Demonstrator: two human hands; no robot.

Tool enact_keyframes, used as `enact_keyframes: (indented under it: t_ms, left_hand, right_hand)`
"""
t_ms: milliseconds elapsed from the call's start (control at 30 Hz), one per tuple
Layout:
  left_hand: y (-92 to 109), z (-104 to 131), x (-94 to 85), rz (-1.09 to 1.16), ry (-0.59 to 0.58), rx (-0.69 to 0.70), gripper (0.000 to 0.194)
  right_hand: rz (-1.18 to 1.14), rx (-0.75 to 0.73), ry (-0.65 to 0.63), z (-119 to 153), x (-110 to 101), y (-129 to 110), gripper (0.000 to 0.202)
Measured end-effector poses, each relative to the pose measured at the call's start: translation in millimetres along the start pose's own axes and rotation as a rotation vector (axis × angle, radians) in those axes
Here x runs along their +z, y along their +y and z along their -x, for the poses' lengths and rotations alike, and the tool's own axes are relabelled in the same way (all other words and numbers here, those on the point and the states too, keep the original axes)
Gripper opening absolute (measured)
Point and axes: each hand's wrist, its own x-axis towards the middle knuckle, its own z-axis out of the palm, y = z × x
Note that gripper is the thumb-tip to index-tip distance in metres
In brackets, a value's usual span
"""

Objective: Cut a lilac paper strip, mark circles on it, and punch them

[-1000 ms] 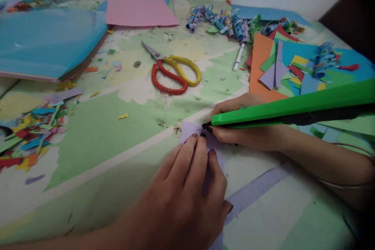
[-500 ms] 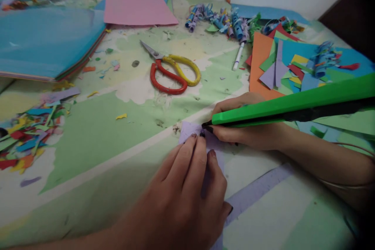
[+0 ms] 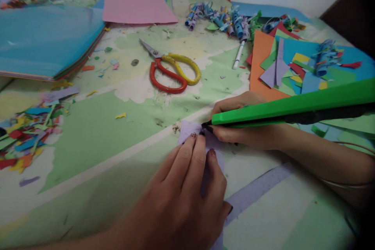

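My left hand [image 3: 187,187] rests palm down with its fingers stretched forward, fingertips pressing a purple paper strip [image 3: 190,128] against the table. The strip runs under that hand and shows again below it. Pinched in my right hand [image 3: 246,134] is a green pen [image 3: 281,103] with a dark tip, which meets the strip's far end just beyond my left fingertips. Any mark at the tip is too small to make out. A second purple strip [image 3: 258,191] lies slanted beside my left thumb.
Scissors [image 3: 171,68] with red and yellow handles lie beyond my hands. Paper scraps [image 3: 27,136] are heaped at left near a blue-topped stack [image 3: 52,43]. Pink paper [image 3: 139,7], curled fringed rolls [image 3: 219,19] and a white pen [image 3: 238,55] lie farther back. Orange paper [image 3: 260,62] is at right.
My hands, the pen and the purple strip stay almost exactly where they were. The view has shifted very slightly; nothing has been taken hold of or let go.
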Motion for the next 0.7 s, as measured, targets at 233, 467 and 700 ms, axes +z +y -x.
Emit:
enact_keyframes:
  t_ms: [233, 467, 700]
  left_hand:
    - [-1.1, 0.4, 2.6, 0.006, 0.03, 0.011, 0.043]
    - [-0.2, 0.3, 0.8, 0.0, 0.04, -0.001, 0.042]
    - [1.5, 0.4, 1.2, 0.005, 0.051, -0.021, 0.042]
  right_hand:
    - [0.003, 0.018, -0.013, 0.3, -1.2, -1.8, 0.008]
    - [0.081, 0.013, 0.041, 0.5, 4.2, -3.4, 0.015]
    - [0.139, 0.084, 0.091, 2.6, 10.1, -10.2, 0.02]
